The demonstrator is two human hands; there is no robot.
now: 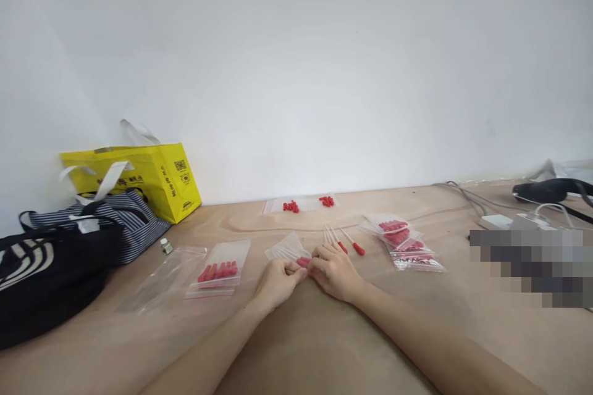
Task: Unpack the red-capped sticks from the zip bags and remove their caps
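Observation:
A small clear zip bag (288, 249) lies at the middle of the table, with red-handled, thin-shafted tools (303, 261) inside. At its near edge my left hand (277, 281) is closed, thumb and fingers pinching the plastic. My right hand (334, 273) pinches the same edge from the other side, fingertips close to the left ones. The fingers partly cover the bag's mouth and some handles. Just beyond my right hand, loose red-handled tools (357, 249) lie with their pale thin shafts pointing away.
Left of my hands are a filled zip bag (237, 253), an unfilled clear bag (160, 278) and a small bottle (165, 247). More filled bags (417, 264) overlap on the right. Another bag (306, 202) lies by the wall. Yellow (171, 179) and black (55, 296) bags stand left; cables (467, 197) run right.

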